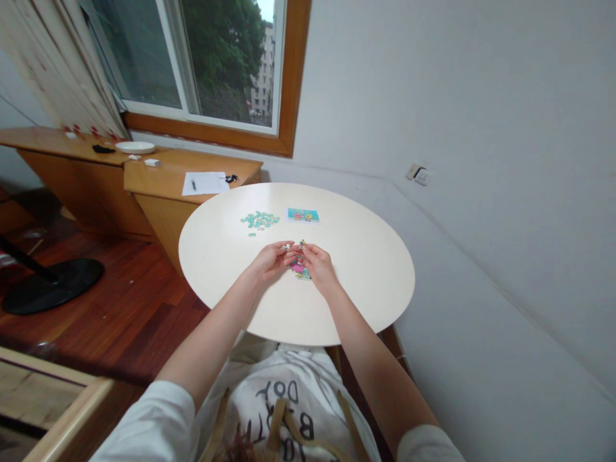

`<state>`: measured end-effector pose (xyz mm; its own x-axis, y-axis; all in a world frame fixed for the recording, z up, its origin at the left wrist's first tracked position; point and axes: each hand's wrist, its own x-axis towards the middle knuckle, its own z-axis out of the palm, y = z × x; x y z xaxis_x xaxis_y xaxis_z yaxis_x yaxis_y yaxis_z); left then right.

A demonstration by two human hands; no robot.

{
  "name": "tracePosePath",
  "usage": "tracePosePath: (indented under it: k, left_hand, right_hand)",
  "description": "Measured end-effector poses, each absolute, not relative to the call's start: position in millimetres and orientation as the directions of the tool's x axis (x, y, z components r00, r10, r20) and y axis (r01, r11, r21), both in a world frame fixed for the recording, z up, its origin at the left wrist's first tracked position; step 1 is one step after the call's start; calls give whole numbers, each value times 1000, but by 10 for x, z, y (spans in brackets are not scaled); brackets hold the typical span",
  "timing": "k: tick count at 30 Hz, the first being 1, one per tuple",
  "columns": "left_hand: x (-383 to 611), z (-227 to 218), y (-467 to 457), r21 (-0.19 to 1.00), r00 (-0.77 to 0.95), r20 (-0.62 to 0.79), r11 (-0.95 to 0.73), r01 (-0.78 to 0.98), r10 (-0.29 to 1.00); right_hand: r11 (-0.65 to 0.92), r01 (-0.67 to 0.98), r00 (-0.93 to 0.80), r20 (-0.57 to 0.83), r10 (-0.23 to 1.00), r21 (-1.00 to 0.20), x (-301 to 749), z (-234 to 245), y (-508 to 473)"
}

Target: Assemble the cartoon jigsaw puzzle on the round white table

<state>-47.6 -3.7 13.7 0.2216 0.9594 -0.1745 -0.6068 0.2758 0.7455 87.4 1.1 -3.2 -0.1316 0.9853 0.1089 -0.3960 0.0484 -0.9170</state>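
Both hands are raised close together over the middle of the white oval table. My left hand [273, 259] is closed on a small pale jigsaw puzzle piece [287, 246] at its fingertips. Between the thumb and fingers of my right hand [318, 264] is another puzzle piece [302, 244], darker with some yellow. Just below the hands lies a partly joined patch of colourful puzzle pieces [303, 272], pink and green, partly hidden by the fingers. A loose pile of turquoise puzzle pieces [260, 220] lies farther off to the left. Right of it is a picture card [303, 215] with cartoon figures.
The white table [370, 276] stands near the wall. Behind it on the left, a wooden cabinet [168, 168] holds a paper sheet [206, 183], a black item and a white plate [135, 147]. A black round stand base [58, 285] rests on the floor.
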Motion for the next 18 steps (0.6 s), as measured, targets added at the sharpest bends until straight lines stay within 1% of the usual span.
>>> tracePosePath:
  k: [6,11,14,18]
  left_hand:
    - [-475,152,-56,786,181,-170,244,-568,969]
    - [-474,134,-52,807,158,-159,221,-547,974]
    - [-468,122,-51,822,135,-169,215,-528,976]
    - [-466,118,-65,844,137,-163,210,-494,977]
  right_hand:
    - [69,-463,37,58,998,-884,948,-15,63]
    - [91,-450,125,39,991,-889,949,-30,76]
    - [98,-444,152,33,988,-891,939,-36,83]
    - [74,-436,130,19,991,-897,933,-39,90]
